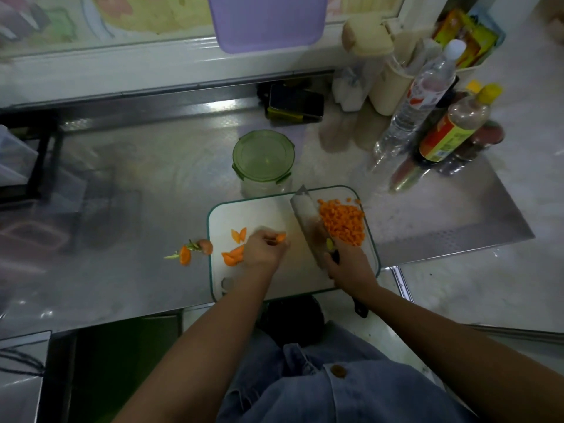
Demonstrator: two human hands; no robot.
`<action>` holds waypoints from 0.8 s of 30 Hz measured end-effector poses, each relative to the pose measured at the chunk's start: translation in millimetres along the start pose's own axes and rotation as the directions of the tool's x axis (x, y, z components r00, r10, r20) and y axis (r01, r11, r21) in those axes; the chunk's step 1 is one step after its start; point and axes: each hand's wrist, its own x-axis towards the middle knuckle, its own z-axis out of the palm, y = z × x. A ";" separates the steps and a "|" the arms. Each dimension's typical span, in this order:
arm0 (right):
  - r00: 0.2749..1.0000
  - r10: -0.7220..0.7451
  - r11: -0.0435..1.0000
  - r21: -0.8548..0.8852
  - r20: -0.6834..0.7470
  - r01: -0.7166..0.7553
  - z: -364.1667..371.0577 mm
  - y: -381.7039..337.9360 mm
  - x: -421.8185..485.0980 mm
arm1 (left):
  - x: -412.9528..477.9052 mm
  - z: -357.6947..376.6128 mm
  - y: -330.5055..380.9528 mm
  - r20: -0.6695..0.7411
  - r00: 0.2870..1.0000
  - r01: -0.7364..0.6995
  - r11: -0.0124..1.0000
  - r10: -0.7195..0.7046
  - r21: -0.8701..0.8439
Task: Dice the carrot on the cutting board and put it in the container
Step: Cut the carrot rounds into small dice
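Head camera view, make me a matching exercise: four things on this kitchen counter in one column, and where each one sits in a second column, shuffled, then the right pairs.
Things:
1. diced carrot
2. container
3. carrot tops
4. knife

Places:
A. off the board, on the counter to its left
B. closed, just behind the board
C. held in the right hand
D. piled at the board's right end

Pairs: 1-D, 2-B, 3-A, 4-C

Your view: dim, soft overall; glare on the steel counter (442, 221); edges bowed by wide lens; bottles (427, 96) blurred.
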 end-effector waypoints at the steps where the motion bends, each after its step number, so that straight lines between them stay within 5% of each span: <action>1: 1.000 -0.006 1.000 0.002 0.015 0.006 -3.1 1.0 -2.1 | -0.3 3.8 1.2 0.021 1.000 0.006 1.000 -0.007 0.009; 9: 0.996 -0.055 0.998 -0.038 0.073 0.058 -0.1 -5.2 -10.8 | -2.8 0.8 2.0 -0.040 0.996 -0.070 0.963 0.083 0.262; 18: 0.998 -0.034 0.993 -0.108 0.045 0.039 3.7 -15.3 -19.1 | -5.6 -5.9 -4.2 -0.103 0.993 -0.037 0.966 0.065 0.255; 24: 0.996 -0.036 0.994 -0.100 0.078 0.043 4.0 -16.0 -22.7 | -2.8 -2.3 -2.8 -0.021 0.967 -0.238 0.934 0.253 0.267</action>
